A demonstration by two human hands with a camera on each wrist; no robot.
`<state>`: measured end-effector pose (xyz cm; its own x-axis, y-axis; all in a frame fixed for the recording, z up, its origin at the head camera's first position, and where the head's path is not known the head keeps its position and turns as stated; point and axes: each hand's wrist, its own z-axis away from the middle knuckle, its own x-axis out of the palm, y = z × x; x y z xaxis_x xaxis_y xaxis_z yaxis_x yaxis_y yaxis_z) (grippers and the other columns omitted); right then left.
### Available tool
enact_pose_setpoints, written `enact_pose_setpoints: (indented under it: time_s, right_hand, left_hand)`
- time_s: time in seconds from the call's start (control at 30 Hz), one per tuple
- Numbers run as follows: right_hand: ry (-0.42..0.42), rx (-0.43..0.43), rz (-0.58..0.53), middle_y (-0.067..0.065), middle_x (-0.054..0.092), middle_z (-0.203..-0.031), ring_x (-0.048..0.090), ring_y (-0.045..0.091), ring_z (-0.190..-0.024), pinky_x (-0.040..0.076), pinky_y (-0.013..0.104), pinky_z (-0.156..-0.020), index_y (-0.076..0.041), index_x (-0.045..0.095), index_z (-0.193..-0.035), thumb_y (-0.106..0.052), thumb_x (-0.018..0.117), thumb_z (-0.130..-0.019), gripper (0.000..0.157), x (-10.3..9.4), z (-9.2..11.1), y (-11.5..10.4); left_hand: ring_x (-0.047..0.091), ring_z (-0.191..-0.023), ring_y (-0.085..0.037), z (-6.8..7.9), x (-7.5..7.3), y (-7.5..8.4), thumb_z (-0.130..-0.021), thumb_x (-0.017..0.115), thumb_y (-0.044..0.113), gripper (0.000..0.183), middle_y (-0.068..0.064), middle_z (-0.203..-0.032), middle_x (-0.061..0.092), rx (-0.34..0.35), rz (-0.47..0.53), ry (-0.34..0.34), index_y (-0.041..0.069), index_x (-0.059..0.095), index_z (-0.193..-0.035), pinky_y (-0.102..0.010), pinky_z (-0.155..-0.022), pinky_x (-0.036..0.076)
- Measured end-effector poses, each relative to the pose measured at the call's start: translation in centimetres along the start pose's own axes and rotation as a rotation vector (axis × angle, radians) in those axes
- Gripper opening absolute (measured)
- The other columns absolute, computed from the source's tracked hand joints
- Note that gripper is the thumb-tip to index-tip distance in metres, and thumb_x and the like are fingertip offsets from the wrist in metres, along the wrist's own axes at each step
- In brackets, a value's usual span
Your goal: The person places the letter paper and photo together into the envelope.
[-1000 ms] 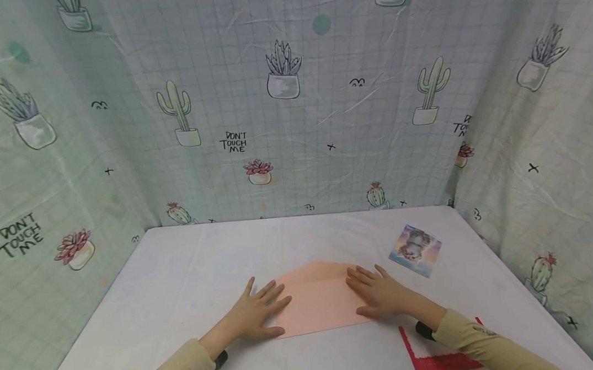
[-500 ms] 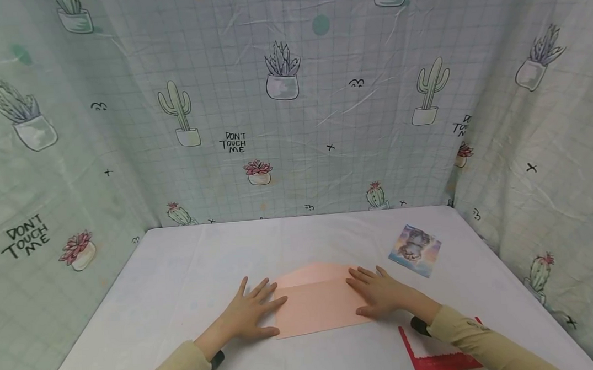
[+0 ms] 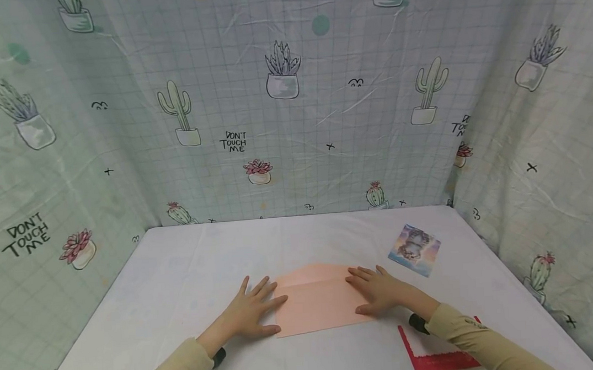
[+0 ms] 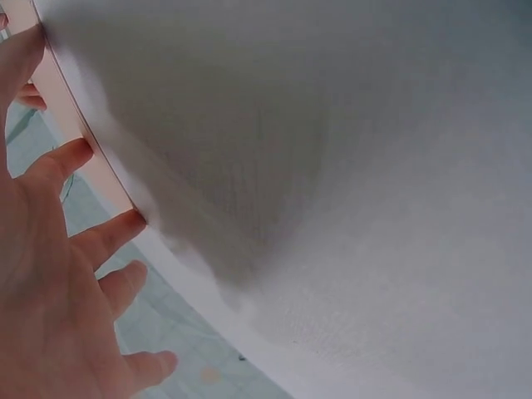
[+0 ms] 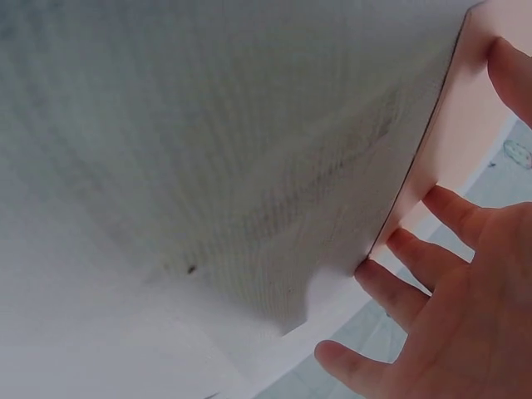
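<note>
A peach paper envelope [image 3: 319,305] lies flat on the white table, its pointed flap [image 3: 315,273] spread out toward the far side. My left hand [image 3: 252,311] touches the envelope's left edge with spread fingers; the left wrist view has the fingertips [image 4: 133,218] right at that edge. Across from it, my right hand [image 3: 381,293] rests on the right edge, fingers fanned out. In the right wrist view, the thumb and several fingertips [image 5: 403,243] meet the peach paper [image 5: 440,150] along its side.
Behind the right hand, a small picture card [image 3: 415,250] with a pastel design lies on the table [image 3: 205,266]. A red-edged white item [image 3: 440,362] sits at the front right, partly under the right sleeve [image 3: 477,337]. A cactus-print curtain [image 3: 285,152] surrounds the table's back and sides.
The left hand has slid slightly left, from lying over the envelope's left part to its edge. The right hand stays nearly in place.
</note>
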<state>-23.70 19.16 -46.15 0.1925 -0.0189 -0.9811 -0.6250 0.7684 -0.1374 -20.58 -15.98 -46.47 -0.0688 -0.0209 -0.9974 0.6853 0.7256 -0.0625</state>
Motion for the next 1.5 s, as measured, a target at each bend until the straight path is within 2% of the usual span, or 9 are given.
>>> enact_pose_setpoints:
  time_s: [0.2, 0.37, 0.5, 0.63, 0.87, 1.07, 1.27, 1.4, 1.5]
  right_hand:
    - [-0.002, 0.000, 0.010, 0.011, 0.027, -0.146, 0.028, 0.033, -0.132, 0.020, 0.064, -0.098, -0.012, 0.034, -0.137, -0.055, 0.053, -0.080, 0.074, 0.4, -0.1, 0.4]
    - [0.026, -0.029, 0.007, 0.012, 0.029, -0.145, 0.029, 0.034, -0.131, 0.023, 0.065, -0.097, -0.011, 0.035, -0.136, -0.050, 0.054, -0.081, 0.071, 0.4, 0.1, 0.7]
    - [0.053, -0.043, 0.001, 0.014, 0.032, -0.143, 0.031, 0.036, -0.129, 0.024, 0.064, -0.095, -0.008, 0.037, -0.135, -0.048, 0.055, -0.081, 0.069, 0.3, 0.6, 1.2]
    - [0.069, -0.019, -0.035, 0.013, 0.034, -0.142, 0.031, 0.036, -0.130, 0.023, 0.063, -0.097, -0.008, 0.039, -0.135, -0.048, 0.055, -0.082, 0.068, 0.2, 1.4, 1.7]
    - [0.177, -0.033, -0.010, 0.015, 0.039, -0.139, 0.036, 0.038, -0.126, 0.028, 0.063, -0.094, -0.008, 0.044, -0.130, -0.045, 0.057, -0.081, 0.063, 0.1, 2.4, 2.8]
    - [0.255, -0.035, 0.010, 0.015, 0.040, -0.138, 0.038, 0.036, -0.125, 0.029, 0.061, -0.095, -0.007, 0.043, -0.131, -0.039, 0.061, -0.081, 0.062, -0.2, 3.0, 3.6]
    - [0.297, 0.062, -0.010, 0.014, 0.042, -0.136, 0.040, 0.035, -0.124, 0.028, 0.063, -0.095, -0.009, 0.044, -0.131, -0.038, 0.060, -0.081, 0.060, -0.5, 3.8, 4.8]
    - [0.344, 0.126, 0.018, 0.013, 0.047, -0.133, 0.042, 0.034, -0.121, 0.030, 0.061, -0.093, -0.010, 0.046, -0.129, -0.038, 0.062, -0.080, 0.059, -0.7, 4.2, 6.0]
    - [0.390, 0.137, 0.055, 0.013, 0.051, -0.128, 0.045, 0.034, -0.118, 0.032, 0.061, -0.091, -0.009, 0.048, -0.128, -0.036, 0.063, -0.079, 0.058, -0.8, 4.4, 7.0]
  left_hand:
    - [0.032, -0.130, -0.034, -0.2, -0.5, 0.0, -0.078, 0.049, 0.061, 0.063, -0.010, -0.137, 0.043, 0.007, 0.006, 0.003, 0.025, 0.045, -0.130, -0.065, -0.097, 0.022]
    - [0.031, -0.131, -0.034, -0.4, -0.4, -0.1, -0.078, 0.049, 0.062, 0.064, -0.009, -0.138, 0.042, -0.006, 0.001, -0.013, 0.027, 0.044, -0.131, -0.064, -0.099, 0.021]
    - [0.030, -0.132, -0.033, -0.5, -0.2, -0.2, -0.078, 0.048, 0.063, 0.064, -0.008, -0.138, 0.041, -0.011, 0.003, -0.021, 0.028, 0.044, -0.131, -0.064, -0.099, 0.020]
    - [0.031, -0.132, -0.032, -0.5, -0.2, -0.1, -0.078, 0.049, 0.062, 0.064, -0.009, -0.138, 0.041, -0.002, 0.014, -0.016, 0.027, 0.044, -0.131, -0.064, -0.098, 0.021]
    - [0.031, -0.132, -0.031, -0.6, -0.4, -0.1, -0.078, 0.048, 0.063, 0.065, -0.008, -0.138, 0.041, -0.005, -0.007, -0.023, 0.027, 0.043, -0.131, -0.063, -0.099, 0.023]
    - [0.031, -0.132, -0.031, -0.5, -0.6, -0.1, -0.077, 0.049, 0.063, 0.065, -0.008, -0.138, 0.041, -0.009, -0.008, -0.031, 0.027, 0.044, -0.131, -0.062, -0.099, 0.023]
    - [0.031, -0.132, -0.032, -0.4, -0.6, 0.0, -0.077, 0.050, 0.063, 0.065, -0.008, -0.138, 0.041, -0.010, -0.002, -0.038, 0.027, 0.043, -0.131, -0.062, -0.099, 0.023]
    - [0.031, -0.131, -0.032, -0.3, -0.8, 0.1, -0.077, 0.050, 0.063, 0.065, -0.008, -0.138, 0.042, -0.011, -0.002, -0.038, 0.027, 0.044, -0.131, -0.062, -0.099, 0.024]
    - [0.031, -0.132, -0.032, -0.3, -0.9, 0.2, -0.077, 0.050, 0.063, 0.066, -0.008, -0.138, 0.042, -0.016, 0.000, -0.045, 0.027, 0.044, -0.131, -0.062, -0.099, 0.023]
